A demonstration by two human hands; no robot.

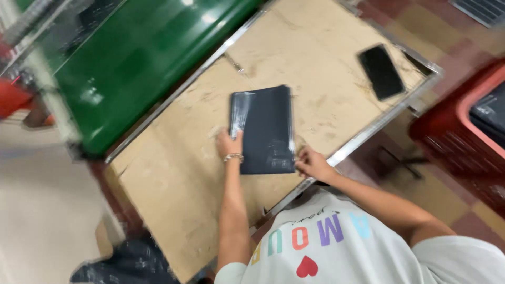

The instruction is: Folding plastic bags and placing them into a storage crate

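A flat black plastic package [265, 126] lies on a worn wooden table [173, 179] with a metal rim. My left hand [230, 144], with a bracelet on the wrist, grips the package's left edge near its lower corner. My right hand [312, 162] pinches the package's lower right corner, close to the table's metal edge. Both arms reach out from my white shirt [336, 247] at the bottom of the view.
A black phone [381, 71] lies face up near the table's far right corner. A shiny green surface [137, 52] runs along the table's left side. A red basket [468, 131] stands on the tiled floor at the right. Dark bags [126, 263] sit at bottom left.
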